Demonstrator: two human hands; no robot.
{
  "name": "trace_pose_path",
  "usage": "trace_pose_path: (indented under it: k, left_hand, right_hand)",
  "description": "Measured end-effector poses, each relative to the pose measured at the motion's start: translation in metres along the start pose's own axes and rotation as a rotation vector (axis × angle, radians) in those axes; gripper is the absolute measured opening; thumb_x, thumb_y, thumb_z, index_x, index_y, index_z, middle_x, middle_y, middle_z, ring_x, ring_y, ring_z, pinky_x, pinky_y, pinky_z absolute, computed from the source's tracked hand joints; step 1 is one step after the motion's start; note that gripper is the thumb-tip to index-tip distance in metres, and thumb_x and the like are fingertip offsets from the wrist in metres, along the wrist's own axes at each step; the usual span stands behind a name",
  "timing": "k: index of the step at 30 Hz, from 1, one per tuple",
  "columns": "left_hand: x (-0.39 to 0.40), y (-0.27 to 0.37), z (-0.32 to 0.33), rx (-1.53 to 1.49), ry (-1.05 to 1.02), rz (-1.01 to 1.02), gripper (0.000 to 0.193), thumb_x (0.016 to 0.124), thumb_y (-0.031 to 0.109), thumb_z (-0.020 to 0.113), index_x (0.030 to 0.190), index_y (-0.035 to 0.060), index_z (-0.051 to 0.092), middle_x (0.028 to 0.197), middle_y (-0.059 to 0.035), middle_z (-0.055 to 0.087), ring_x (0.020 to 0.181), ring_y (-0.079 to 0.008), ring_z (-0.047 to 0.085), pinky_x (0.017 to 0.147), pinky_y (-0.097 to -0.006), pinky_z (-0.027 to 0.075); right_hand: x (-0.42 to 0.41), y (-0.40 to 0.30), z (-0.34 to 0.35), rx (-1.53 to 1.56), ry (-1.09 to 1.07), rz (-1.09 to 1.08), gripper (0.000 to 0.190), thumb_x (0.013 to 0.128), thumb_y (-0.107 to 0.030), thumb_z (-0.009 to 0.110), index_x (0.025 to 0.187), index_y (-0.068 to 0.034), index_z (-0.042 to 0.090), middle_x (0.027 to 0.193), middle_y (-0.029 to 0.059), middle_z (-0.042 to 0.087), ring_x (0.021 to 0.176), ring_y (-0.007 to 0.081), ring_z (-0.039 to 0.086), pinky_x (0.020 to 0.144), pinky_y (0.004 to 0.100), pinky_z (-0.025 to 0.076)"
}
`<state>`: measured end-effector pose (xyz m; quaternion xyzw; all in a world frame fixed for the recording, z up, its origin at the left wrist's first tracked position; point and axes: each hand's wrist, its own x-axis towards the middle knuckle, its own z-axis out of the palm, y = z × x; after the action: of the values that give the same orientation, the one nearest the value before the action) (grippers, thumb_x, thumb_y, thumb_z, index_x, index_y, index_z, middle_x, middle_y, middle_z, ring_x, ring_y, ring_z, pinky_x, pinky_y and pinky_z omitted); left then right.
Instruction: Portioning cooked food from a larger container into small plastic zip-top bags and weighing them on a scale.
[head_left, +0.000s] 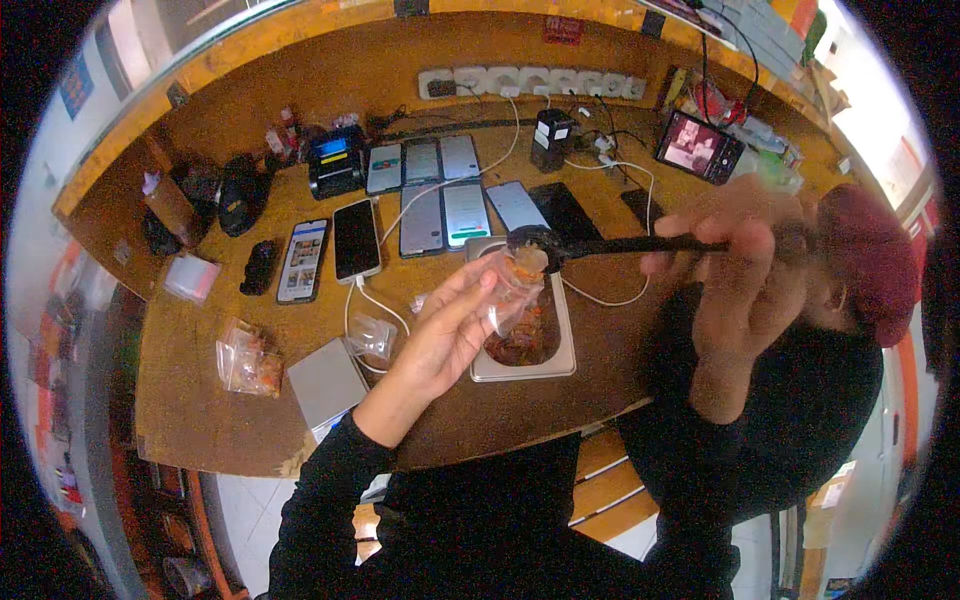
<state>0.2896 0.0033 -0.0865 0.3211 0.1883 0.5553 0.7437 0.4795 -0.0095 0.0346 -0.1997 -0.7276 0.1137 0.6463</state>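
My left hand (457, 315) grips a small clear plastic bag (517, 304) that has some reddish-orange food at its mouth. A black spoon or ladle (637, 245) lies level, its bowl at the bag's opening; a pale piece shows there. My right hand (739, 277), blurred and raised at the right, holds the far end of its handle. Below the bag, partly hidden by it, sits a metal container (566, 358) with dark reddish food inside. Filled small bags (251, 367) lie at the left, and a crumpled clear bag (373, 336) rests nearer my left forearm.
Several phones (356, 240) lie across the wooden table (450, 442), with white cables among them. A grey flat box (326, 382) is beside my left sleeve. A black printer-like device (336, 165) and a power strip (532, 81) stand behind. A person in a dark red cap (870, 262) is close at right.
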Motion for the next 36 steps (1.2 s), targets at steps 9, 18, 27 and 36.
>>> trace_pose_path:
  k: [9, 18, 27, 36]
  left_hand:
    - [0.0, -0.001, 0.0, -0.066, -0.017, 0.002, 0.037, 0.09, 0.017, 0.047, 0.121, -0.0021, 0.04, 0.114, -0.0145, 0.052, 0.108, -0.0228, 0.051, 0.097, -0.035, 0.04]
    - [0.001, -0.005, -0.006, -0.048, -0.005, -0.001, 0.04, 0.09, 0.018, 0.046, 0.125, 0.0015, 0.037, 0.117, -0.0142, 0.051, 0.108, -0.025, 0.051, 0.094, -0.038, 0.042]
    - [-0.001, 0.0, 0.002, 0.044, 0.034, 0.034, 0.04, 0.088, 0.019, 0.051, 0.121, -0.0004, 0.042, 0.113, -0.0098, 0.053, 0.106, -0.0185, 0.051, 0.093, -0.0322, 0.041]
    - [-0.003, 0.014, -0.009, 0.074, 0.161, 0.16, 0.031, 0.086, 0.011, 0.053, 0.115, 0.0001, 0.048, 0.108, -0.0098, 0.056, 0.103, -0.0191, 0.053, 0.09, -0.032, 0.042]
  right_hand:
    - [-0.006, 0.001, 0.001, -0.011, 0.01, 0.017, 0.033, 0.09, -0.025, 0.046, 0.074, 0.003, 0.054, 0.069, 0.0123, 0.057, 0.056, 0.0168, 0.056, 0.048, 0.0258, 0.045]
    - [-0.005, 0.0, 0.004, -0.005, 0.051, 0.024, 0.033, 0.091, -0.025, 0.045, 0.074, 0.003, 0.053, 0.07, 0.0108, 0.058, 0.056, 0.0148, 0.056, 0.045, 0.0232, 0.045]
    - [-0.011, 0.027, -0.005, 0.043, 0.336, 0.34, 0.028, 0.094, -0.027, 0.04, 0.088, 0.0, 0.047, 0.07, 0.0125, 0.058, 0.045, 0.0178, 0.055, 0.043, 0.0237, 0.045]
    - [-0.063, 0.024, 0.009, -0.091, -0.271, 0.365, 0.022, 0.092, -0.018, 0.042, 0.097, 0.001, 0.052, 0.084, 0.0098, 0.058, 0.072, 0.0167, 0.059, 0.062, 0.0262, 0.049]
